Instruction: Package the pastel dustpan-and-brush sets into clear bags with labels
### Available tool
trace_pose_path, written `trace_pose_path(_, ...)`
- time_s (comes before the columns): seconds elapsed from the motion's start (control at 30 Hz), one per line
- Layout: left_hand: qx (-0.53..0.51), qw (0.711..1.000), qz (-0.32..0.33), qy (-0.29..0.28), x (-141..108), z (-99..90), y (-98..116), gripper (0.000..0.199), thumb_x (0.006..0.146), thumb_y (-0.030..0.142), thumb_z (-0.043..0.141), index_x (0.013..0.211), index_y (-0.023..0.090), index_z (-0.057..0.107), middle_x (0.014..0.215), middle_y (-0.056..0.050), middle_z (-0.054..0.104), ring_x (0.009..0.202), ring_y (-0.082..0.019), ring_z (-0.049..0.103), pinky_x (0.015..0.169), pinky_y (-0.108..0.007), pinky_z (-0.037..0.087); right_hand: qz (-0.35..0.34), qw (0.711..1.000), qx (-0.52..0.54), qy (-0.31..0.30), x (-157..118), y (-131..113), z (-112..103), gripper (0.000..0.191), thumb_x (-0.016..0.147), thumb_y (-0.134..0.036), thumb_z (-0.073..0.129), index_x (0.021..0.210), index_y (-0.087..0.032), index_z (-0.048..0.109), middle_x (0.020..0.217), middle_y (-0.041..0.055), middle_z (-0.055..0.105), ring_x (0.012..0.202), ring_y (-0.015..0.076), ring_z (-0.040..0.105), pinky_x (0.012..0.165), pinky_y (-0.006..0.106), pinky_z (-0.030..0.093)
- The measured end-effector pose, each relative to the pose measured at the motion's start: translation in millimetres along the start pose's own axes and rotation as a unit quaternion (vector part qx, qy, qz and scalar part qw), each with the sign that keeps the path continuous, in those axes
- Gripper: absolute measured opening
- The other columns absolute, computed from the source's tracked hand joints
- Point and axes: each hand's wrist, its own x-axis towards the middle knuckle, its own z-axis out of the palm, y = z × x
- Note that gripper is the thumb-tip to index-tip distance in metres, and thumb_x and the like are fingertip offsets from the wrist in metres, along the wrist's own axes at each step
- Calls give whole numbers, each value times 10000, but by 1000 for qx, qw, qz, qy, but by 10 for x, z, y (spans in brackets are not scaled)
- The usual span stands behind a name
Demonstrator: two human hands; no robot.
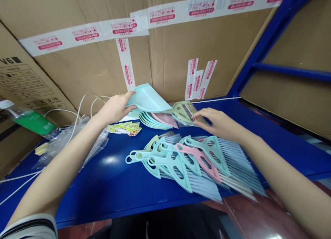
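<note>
So far, left hand (115,108) pinches teal dustpan (147,98), right hand (216,122) rests open against bagged brush (184,112), loose brushes (207,156) piled below both.

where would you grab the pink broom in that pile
Probably by its narrow handle end, coming straight down from above with the right hand. That end of the pink broom seems to lie over the mint brooms, leaving room for fingers to close around it, while its bristles spread among the others.
</note>
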Motion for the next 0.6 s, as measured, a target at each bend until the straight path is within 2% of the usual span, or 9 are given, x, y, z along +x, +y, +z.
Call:
trace_pose_path(0.03,4,1000,-2,2,-6,-6,-6,529,950,359,501,1405,103,414,1185,-173,689,1097,-328,665,897,-413,517,1,1000,-10,-6,128,10,78,334,883,-378,511,1104,-179,661,1125,152,706,1055,313,649,902,468,526)
trace_pose_path(0.13,13,1000,-3,6,-35,-17,-30,523,952,357,490,1409,116,409,1193,-163,689,1092,-319,668,897,-406,518,15,999,-43,-20,361,13,337,585,754,-285,644,1303,-94,571,1329,232,593,1207,378,566,969,500,484)
trace_pose_path(0.27,10,1000,10,4,-39,-27,-75,528,953,369,482,1412,120,405,1201,-164,686,1083,-312,673,898,-402,519,38,996,-81,-29,393,24,544,715,723,-131,577,1426,-91,453,1398,250,531,1193,372,583,901,470,524)
trace_pose_path(0.4,-7,1000,24,0,67,-37,-78,554,946,387,499,1415,110,397,1232,-178,669,1087,-321,668,917,-430,512,48,992,-112,-37,357,78,576,737,745,-96,535,1467,-159,403,1405,220,540,1135,354,625,812,440,561)
trace_pose_path(0.6,-12,997,50,-51,253,-6,4,612,914,353,564,1428,88,364,1267,-193,638,1158,-315,624,961,-413,486,84,985,-140,-50,236,325,436,716,746,-81,539,1452,-126,425,1429,215,526,1172,345,614,890,451,545)
